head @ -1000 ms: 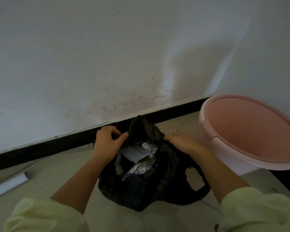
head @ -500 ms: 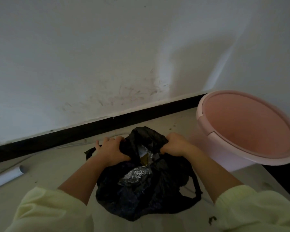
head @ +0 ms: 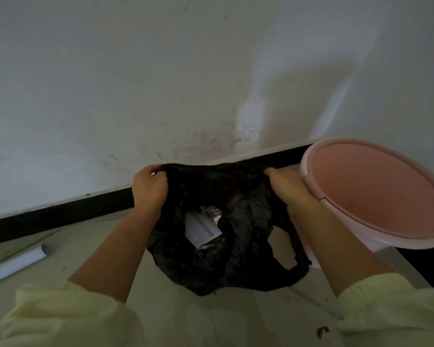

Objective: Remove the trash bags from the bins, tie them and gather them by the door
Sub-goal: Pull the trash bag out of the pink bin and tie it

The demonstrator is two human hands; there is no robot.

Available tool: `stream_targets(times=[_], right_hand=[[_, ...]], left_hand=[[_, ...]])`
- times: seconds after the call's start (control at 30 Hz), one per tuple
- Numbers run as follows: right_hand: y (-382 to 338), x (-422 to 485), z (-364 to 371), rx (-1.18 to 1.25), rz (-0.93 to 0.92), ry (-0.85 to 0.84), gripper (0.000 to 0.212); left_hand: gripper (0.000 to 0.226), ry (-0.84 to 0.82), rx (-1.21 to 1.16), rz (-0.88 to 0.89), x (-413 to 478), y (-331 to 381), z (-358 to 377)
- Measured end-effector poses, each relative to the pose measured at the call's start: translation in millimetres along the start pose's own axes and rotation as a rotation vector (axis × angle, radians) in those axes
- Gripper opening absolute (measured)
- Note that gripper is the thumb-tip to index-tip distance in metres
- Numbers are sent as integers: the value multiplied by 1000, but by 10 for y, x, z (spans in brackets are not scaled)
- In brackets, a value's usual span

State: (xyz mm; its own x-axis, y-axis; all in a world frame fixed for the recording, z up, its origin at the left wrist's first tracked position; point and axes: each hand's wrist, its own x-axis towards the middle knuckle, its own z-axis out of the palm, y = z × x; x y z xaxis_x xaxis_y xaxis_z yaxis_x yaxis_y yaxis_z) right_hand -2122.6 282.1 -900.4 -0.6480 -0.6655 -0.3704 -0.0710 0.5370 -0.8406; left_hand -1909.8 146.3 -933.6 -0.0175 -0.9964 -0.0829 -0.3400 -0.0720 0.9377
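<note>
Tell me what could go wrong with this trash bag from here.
1. The black trash bag is untied, its mouth held wide by the left hand and right hand; the white paper and foil showing inside could spill if it tips.
2. The thin plastic stretched between both grips might tear.
3. The right hand works close beside the pink bin; a sharp pull could knock it.

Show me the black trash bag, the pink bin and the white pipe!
black trash bag [head: 211, 269], head view, on its crinkled lower front.
pink bin [head: 376, 191], head view, on its bare inside.
white pipe [head: 15, 265], head view, on the middle of its visible length.
</note>
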Motion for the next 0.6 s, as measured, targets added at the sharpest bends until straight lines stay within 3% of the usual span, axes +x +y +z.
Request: stream_targets(times=[0.03, 0.1, 0.23, 0.33, 0.37, 0.47, 0.53, 0.6], right_hand=[[-17, -8, -14, 165, 52, -67, 41], [-18, -18, -25, 274, 41, -212, 62], [96, -96, 68, 9, -129, -436, 87], [269, -111, 245, -316, -144, -445, 150], [290, -131, 322, -406, -107, -467, 156], [273, -112, 499, -434, 5, -320, 129], [218, -112, 534, -218, 53, -207, 100], [187, -83, 524, -20, 119, -164, 82]], left_hand=[[27, -12, -22, 8, 9, 16, 6], [37, -83, -11, 16, -22, 41, 15], [77, -283, 123, 107, -114, -53, -31], [91, -273, 281, 202, -167, -109, -128], [95, -228, 357, 207, -188, -104, -162], [114, -194, 419, -27, -230, -178, -312], [122, -266, 215, -318, -252, -315, -451], [110, -365, 62, -563, -326, -453, -579]])
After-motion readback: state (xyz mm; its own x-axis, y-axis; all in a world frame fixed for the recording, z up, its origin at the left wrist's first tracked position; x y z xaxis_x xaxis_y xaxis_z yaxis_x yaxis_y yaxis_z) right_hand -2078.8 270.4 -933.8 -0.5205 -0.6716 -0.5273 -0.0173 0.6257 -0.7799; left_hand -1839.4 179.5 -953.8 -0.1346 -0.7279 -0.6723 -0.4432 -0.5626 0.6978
